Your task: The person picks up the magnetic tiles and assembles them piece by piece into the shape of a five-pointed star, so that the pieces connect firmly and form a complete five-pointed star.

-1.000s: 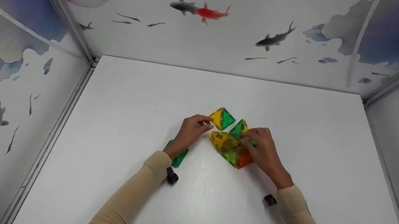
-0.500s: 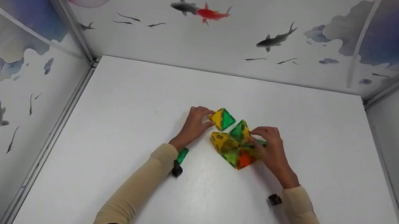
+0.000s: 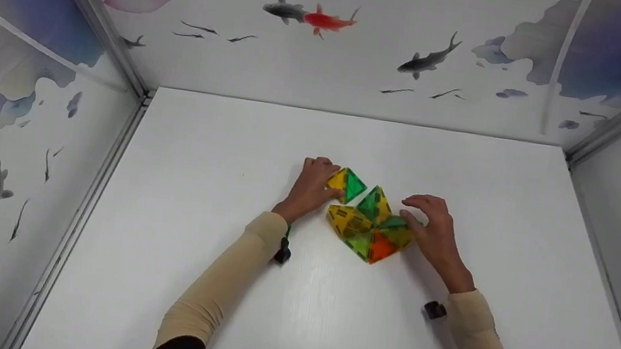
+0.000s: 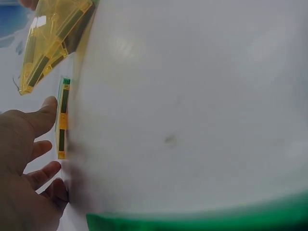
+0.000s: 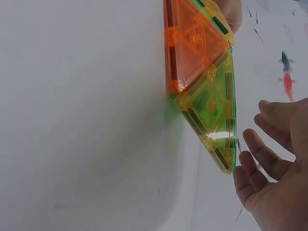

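Note:
A flat pair of magnetic tiles, a yellow triangle [image 3: 336, 182] joined to a green triangle [image 3: 354, 187], lies on the table. My left hand [image 3: 308, 189] is at its left corner, thumb over the yellow tile and fingers along the outer edge; the left wrist view shows the thumb [image 4: 45, 115] near the tile's side. Just in front stands a raised cluster of yellow, green and orange triangular magnetic tiles [image 3: 360, 244]. My right hand [image 3: 434, 231] stays beside the cluster's right end, fingers spread and holding nothing. The right wrist view shows an orange tile [image 5: 197, 45] on the cluster.
Another green tile [image 4: 207, 219] lies under my left forearm, mostly hidden in the head view. The white table [image 3: 231, 141] meets printed panels at the back and sides. A small black camera [image 3: 435, 310] sits at my right wrist.
My left hand has moved up and right to the flat yellow-green pair. The right hand has drawn away rightward from the cluster. The tiles look the same in place.

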A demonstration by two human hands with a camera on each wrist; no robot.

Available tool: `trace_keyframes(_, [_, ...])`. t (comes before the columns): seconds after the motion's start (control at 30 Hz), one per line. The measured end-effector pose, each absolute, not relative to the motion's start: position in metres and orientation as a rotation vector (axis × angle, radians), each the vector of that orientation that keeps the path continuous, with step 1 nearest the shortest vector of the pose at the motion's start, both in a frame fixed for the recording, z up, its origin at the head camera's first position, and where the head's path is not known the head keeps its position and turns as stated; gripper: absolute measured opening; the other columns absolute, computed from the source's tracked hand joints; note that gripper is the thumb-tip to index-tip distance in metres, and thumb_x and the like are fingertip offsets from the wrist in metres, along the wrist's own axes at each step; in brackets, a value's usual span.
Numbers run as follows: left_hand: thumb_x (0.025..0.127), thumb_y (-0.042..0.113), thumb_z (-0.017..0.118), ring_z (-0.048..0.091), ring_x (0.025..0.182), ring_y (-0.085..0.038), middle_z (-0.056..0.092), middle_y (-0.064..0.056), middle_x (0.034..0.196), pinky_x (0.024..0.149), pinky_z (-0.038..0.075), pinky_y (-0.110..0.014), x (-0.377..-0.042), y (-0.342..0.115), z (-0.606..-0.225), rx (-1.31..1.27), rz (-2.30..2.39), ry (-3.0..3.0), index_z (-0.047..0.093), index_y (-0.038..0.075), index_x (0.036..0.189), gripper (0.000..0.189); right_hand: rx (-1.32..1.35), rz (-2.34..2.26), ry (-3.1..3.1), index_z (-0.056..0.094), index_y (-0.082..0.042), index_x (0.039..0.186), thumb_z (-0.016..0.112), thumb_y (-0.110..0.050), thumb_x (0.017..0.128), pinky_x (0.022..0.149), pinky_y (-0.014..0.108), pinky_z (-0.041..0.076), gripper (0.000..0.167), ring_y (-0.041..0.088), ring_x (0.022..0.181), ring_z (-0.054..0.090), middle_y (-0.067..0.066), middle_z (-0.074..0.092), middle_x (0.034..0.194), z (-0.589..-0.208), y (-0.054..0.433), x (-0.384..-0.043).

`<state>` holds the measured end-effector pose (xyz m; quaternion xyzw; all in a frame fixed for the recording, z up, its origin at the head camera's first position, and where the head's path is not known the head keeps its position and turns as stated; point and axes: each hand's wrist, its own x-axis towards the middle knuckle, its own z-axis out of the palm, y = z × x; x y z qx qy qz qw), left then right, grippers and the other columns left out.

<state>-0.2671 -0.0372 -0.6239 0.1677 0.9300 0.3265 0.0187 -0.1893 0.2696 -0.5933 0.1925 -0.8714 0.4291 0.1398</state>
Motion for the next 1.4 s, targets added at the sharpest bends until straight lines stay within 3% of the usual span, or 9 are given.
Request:
trace_keyframes(0.13, [0.104,0.040,0.078,0.039,0.143,-0.032,0.050,-0.012,0.160,0.121,0.040,-0.040,-0.271,-0.035,-0.621,0.510,0.953,2.878,0.058,0.011,0.160,0.066,0.442,1.275,-2.524,0.078,0.002,0.124,0.079,-0.002,0.101,0.110,0.027,0.042,0.023,0.034,0.127,0.059,0.018,0.073,0.127,-0.593,0.280,-0.191])
trace_keyframes(0.37, [0.105,0.041,0.076,0.036,0.148,-0.030,0.043,-0.008,0.169,0.123,0.038,-0.042,-0.271,-0.033,-0.615,0.516,0.900,2.846,0.055,0.013,0.163,0.067,0.253,1.367,-2.524,0.076,0.002,0.129,0.077,-0.005,0.103,0.108,0.041,0.049,0.027,0.019,0.126,0.059,0.015,0.074,0.130,-0.593,0.299,-0.189])
trace_keyframes(0.57, [0.108,0.040,0.072,0.031,0.152,-0.032,0.034,-0.010,0.175,0.125,0.035,-0.045,-0.273,-0.034,-0.605,0.568,0.801,2.785,0.043,0.012,0.170,0.074,0.153,1.407,-2.498,0.075,0.002,0.132,0.075,-0.007,0.105,0.109,0.033,0.050,0.028,0.006,0.125,0.058,0.014,0.073,0.133,-0.599,0.312,-0.184])
trace_keyframes(0.7, [0.108,0.035,0.073,0.028,0.154,-0.034,0.029,-0.012,0.176,0.127,0.034,-0.048,-0.276,-0.034,-0.596,0.605,0.737,2.721,0.040,0.015,0.172,0.075,0.099,1.398,-2.512,0.075,-0.001,0.133,0.074,-0.010,0.107,0.110,0.032,0.049,0.028,0.005,0.126,0.058,0.013,0.072,0.134,-0.604,0.317,-0.181])
trace_keyframes(0.83, [0.108,0.030,0.075,0.027,0.153,-0.034,0.027,-0.013,0.176,0.127,0.037,-0.047,-0.278,-0.034,-0.589,0.598,0.697,2.675,0.042,0.014,0.171,0.073,0.096,1.398,-2.510,0.075,0.000,0.132,0.074,-0.010,0.107,0.110,0.033,0.049,0.027,0.012,0.129,0.059,0.015,0.072,0.134,-0.608,0.320,-0.178])
trace_keyframes(1.1, [0.099,0.024,0.085,0.035,0.141,-0.033,0.038,-0.018,0.161,0.120,0.041,-0.046,-0.295,-0.036,-0.602,0.511,0.827,2.645,0.049,0.000,0.157,0.072,0.090,1.399,-2.511,0.074,0.001,0.133,0.073,-0.011,0.108,0.107,0.026,0.048,0.028,0.009,0.127,0.059,0.014,0.072,0.135,-0.611,0.323,-0.175])
trace_keyframes(1.23, [0.095,0.019,0.089,0.044,0.130,-0.027,0.052,-0.015,0.146,0.112,0.044,-0.039,-0.306,-0.042,-0.624,0.463,1.058,2.600,0.049,0.003,0.148,0.068,0.073,1.407,-2.512,0.074,0.001,0.133,0.073,-0.012,0.108,0.108,0.027,0.048,0.029,0.006,0.127,0.058,0.013,0.072,0.135,-0.610,0.324,-0.174])
trace_keyframes(1.4, [0.101,0.008,0.078,0.060,0.119,-0.026,0.066,-0.020,0.136,0.104,0.052,-0.039,-0.299,-0.049,-0.618,0.354,1.293,2.559,0.053,0.002,0.142,0.048,0.096,1.425,-2.490,0.074,0.002,0.132,0.073,-0.010,0.107,0.110,0.031,0.049,0.027,0.008,0.126,0.059,0.013,0.073,0.134,-0.604,0.318,-0.172])
